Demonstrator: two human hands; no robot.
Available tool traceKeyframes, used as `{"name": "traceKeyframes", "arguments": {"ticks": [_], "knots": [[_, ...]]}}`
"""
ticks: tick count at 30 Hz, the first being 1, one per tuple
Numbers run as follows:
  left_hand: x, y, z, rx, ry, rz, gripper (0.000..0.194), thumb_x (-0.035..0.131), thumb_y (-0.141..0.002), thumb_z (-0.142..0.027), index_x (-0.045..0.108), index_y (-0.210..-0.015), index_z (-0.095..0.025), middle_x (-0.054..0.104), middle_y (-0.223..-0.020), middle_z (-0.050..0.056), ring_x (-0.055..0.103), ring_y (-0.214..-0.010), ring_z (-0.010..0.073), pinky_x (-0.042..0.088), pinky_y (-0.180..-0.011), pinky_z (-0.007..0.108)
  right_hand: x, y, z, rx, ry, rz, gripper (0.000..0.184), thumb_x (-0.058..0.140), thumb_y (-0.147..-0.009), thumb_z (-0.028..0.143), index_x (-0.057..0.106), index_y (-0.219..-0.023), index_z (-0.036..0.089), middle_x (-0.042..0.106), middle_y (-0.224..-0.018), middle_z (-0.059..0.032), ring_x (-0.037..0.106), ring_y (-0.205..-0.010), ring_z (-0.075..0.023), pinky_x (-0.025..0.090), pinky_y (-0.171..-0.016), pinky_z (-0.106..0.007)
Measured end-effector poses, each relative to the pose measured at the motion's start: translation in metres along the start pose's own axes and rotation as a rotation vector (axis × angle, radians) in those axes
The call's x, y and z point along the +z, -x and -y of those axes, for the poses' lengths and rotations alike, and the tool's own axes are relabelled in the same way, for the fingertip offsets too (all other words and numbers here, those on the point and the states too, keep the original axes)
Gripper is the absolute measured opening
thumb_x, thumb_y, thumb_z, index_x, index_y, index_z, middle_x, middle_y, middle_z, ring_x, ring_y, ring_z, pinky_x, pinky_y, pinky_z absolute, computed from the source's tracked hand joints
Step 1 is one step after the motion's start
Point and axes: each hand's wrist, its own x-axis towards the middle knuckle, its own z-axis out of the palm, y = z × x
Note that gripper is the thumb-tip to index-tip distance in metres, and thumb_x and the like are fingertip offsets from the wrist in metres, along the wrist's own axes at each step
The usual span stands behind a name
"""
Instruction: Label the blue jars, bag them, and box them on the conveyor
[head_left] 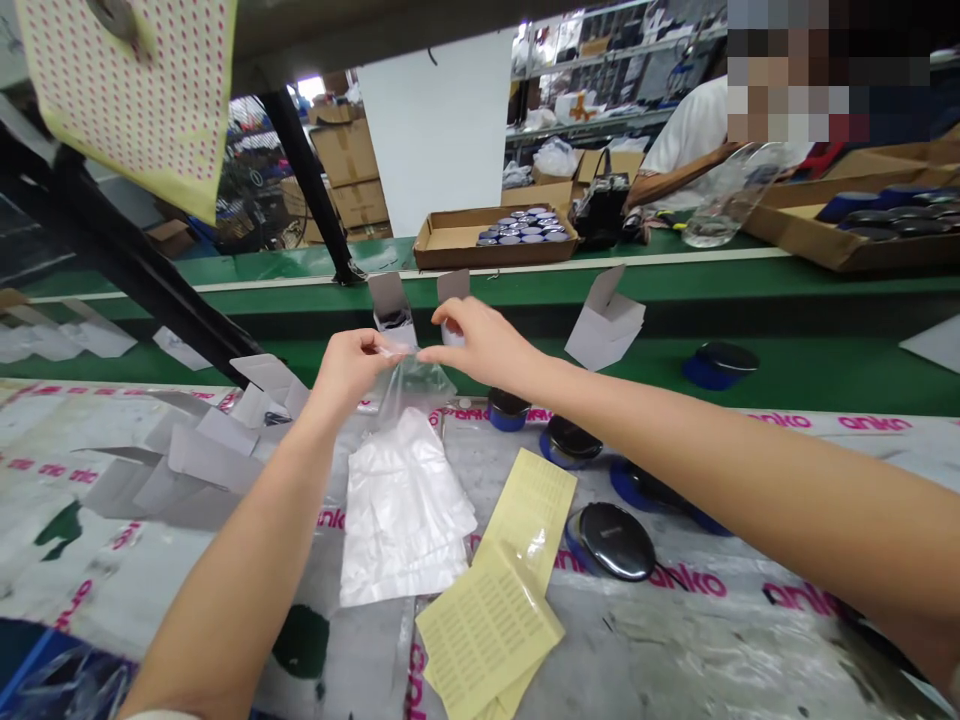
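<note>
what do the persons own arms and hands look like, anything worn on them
The left hand and right hand are bare, with no gloves, rings or watch in view. The left forearm and right forearm are uncovered, with only a white sleeve edge at the view's bottom.

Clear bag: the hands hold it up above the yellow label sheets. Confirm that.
Wrong spot. The head view shows the left hand and right hand holding the clear bag up above the white bags; the yellow label sheets lie to their right.
</note>
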Motion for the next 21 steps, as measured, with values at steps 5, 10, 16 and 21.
{"name": "traceKeyframes", "arguments": {"ticks": [5,10,16,21], "knots": [[0.024,0.001,0.001,0.018,-0.010,-0.139,0.025,0.077,-0.058,-0.023,0.054,-0.054,-0.019,0.055,-0.051,-0.004,0.045,-0.050,0.0099,0.031,-0.050,0.023,0.002,-0.001,0.005,0.069,-0.111,0.029,0.032,0.077,-0.087,0.039,0.063,-0.066,0.018,0.064,-0.070,-0.0034,0.057,-0.070,-0.0190,0.039,-0.064,-0.032],[0.040,0.010,0.008,-0.036,0.045,-0.020,0.030,0.082,-0.059,-0.028,0.053,-0.059,-0.020,0.059,-0.049,-0.003,0.051,-0.047,0.0113,0.034,-0.049,0.023,0.010,-0.014,-0.007,0.217,-0.406,0.160,0.022,0.081,-0.080,0.024,0.067,-0.064,0.017,0.064,-0.065,0.0000,0.053,-0.060,-0.0120,0.040,-0.058,-0.027],[0.037,0.014,0.009,-0.200,0.321,0.240,0.043,0.094,-0.052,-0.045,0.074,-0.076,-0.014,0.072,-0.068,0.004,0.069,-0.065,0.0176,0.056,-0.066,0.031,0.011,-0.016,-0.018,0.223,-0.410,0.015,0.023,0.073,-0.088,0.025,0.061,-0.070,0.019,0.064,-0.068,-0.0006,0.058,-0.066,-0.0144,0.044,-0.064,-0.028],[0.041,0.014,0.013,-0.155,0.402,0.063,0.043,0.097,-0.047,-0.041,0.072,-0.067,-0.013,0.070,-0.062,0.004,0.065,-0.056,0.0151,0.055,-0.061,0.030,0.009,-0.007,-0.017,0.228,-0.242,-0.022,0.036,0.074,-0.085,0.049,0.060,-0.070,0.019,0.065,-0.074,-0.0027,0.057,-0.073,-0.0174,0.040,-0.064,-0.030]]}}
